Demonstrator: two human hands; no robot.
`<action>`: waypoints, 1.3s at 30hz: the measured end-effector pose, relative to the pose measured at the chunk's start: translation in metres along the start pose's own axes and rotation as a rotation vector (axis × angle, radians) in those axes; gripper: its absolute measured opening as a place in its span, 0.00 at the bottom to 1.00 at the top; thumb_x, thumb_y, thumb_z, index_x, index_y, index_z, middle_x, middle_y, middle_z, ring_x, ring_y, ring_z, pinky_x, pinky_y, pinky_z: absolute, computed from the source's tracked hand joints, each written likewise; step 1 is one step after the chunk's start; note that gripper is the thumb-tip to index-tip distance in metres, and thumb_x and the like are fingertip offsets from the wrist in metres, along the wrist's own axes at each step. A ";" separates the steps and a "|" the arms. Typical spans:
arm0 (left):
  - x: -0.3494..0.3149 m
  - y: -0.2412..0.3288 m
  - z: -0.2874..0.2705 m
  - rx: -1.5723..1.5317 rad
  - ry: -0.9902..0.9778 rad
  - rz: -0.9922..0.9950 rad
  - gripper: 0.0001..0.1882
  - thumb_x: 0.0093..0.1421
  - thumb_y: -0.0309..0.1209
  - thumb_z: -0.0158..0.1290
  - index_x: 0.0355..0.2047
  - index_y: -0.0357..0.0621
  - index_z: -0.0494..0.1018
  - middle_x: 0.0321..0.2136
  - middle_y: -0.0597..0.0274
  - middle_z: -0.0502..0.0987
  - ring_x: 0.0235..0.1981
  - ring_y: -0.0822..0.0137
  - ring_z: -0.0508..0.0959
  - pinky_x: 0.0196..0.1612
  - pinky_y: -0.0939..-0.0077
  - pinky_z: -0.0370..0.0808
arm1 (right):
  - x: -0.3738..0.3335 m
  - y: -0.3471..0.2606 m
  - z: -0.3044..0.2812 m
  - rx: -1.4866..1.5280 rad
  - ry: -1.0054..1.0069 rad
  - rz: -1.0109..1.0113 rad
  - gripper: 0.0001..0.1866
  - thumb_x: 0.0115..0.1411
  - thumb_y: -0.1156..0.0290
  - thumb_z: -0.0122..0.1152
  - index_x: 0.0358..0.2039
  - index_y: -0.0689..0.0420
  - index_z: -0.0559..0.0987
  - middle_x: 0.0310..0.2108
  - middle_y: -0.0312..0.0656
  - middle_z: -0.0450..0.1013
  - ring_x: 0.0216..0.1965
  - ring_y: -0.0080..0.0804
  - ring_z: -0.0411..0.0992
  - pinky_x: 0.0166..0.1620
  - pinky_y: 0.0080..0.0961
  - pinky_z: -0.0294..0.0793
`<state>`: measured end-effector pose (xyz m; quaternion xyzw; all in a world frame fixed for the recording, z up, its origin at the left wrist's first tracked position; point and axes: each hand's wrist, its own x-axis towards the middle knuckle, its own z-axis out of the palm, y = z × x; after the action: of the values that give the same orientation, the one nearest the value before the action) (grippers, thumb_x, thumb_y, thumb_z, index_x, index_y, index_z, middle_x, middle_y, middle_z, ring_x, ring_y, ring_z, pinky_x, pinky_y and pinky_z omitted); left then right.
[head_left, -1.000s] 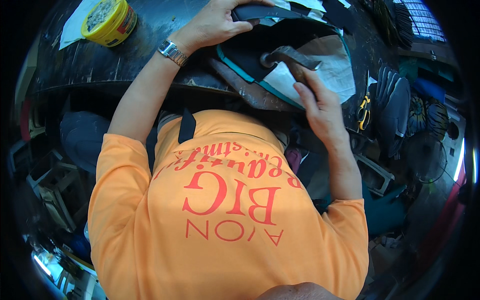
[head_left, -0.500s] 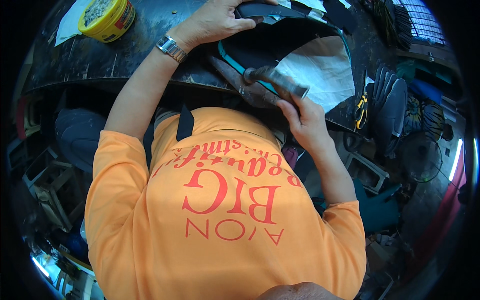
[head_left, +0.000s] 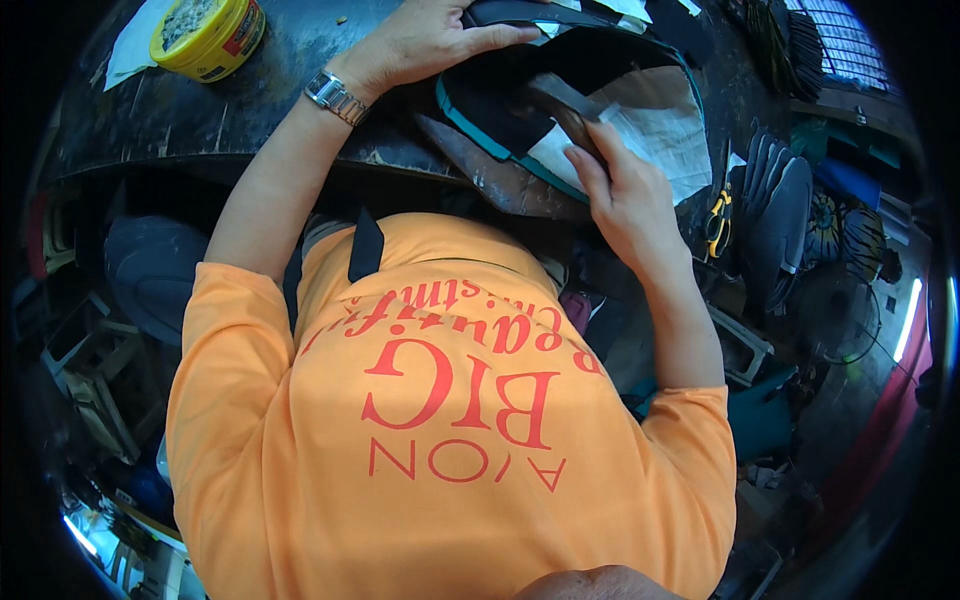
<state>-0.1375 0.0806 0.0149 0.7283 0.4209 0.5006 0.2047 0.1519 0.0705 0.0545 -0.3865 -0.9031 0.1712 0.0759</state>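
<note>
A hammer is in my right hand, its fingers closed round the wooden handle. Its metal head, blurred, hangs over a black pouch-like piece with teal edging. A pale cloth-like lining shows inside the piece on the right. At the far side, my left hand grips the upper left rim of this piece, thumb laid along it; its other fingers are partly cut off by the picture's top edge. Beneath the near edge lies a worn brownish slab.
A yellow tub with greyish contents stands on the dark worn table at far left. Yellow-handled pliers or cutters are at the table's right edge, beside stacked dark curved pieces. A fan stands farther right.
The hammer has swung away from the near teal edge, up and over the black inside of the piece. My right hand rose with it. My left thumb is stretched straighter along the rim.
</note>
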 end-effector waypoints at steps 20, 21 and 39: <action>0.026 0.016 -0.038 0.149 -0.251 -0.269 0.22 0.65 0.45 0.58 0.52 0.44 0.79 0.48 0.47 0.80 0.51 0.53 0.78 0.57 0.66 0.71 | -0.040 -0.009 -0.050 0.558 0.142 -0.039 0.15 0.65 0.76 0.62 0.52 0.62 0.79 0.27 0.40 0.76 0.25 0.20 0.69 0.28 0.22 0.69; 0.030 0.018 -0.040 0.174 -0.300 -0.301 0.23 0.65 0.47 0.57 0.52 0.44 0.79 0.49 0.46 0.79 0.52 0.52 0.78 0.57 0.66 0.71 | -0.039 -0.011 -0.047 0.796 0.208 -0.082 0.20 0.66 0.77 0.59 0.59 0.60 0.74 0.30 0.37 0.76 0.24 0.18 0.66 0.28 0.20 0.68; 0.051 0.019 -0.020 0.159 -0.392 -0.468 0.27 0.66 0.52 0.54 0.53 0.42 0.78 0.52 0.47 0.79 0.55 0.54 0.78 0.59 0.66 0.71 | -0.006 -0.007 0.004 0.112 -0.090 0.054 0.24 0.66 0.62 0.59 0.62 0.47 0.69 0.29 0.56 0.78 0.31 0.59 0.78 0.36 0.47 0.77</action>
<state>-0.1402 0.1097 0.0650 0.7080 0.5674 0.2554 0.3341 0.1502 0.0610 0.0537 -0.3978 -0.8838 0.2407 0.0524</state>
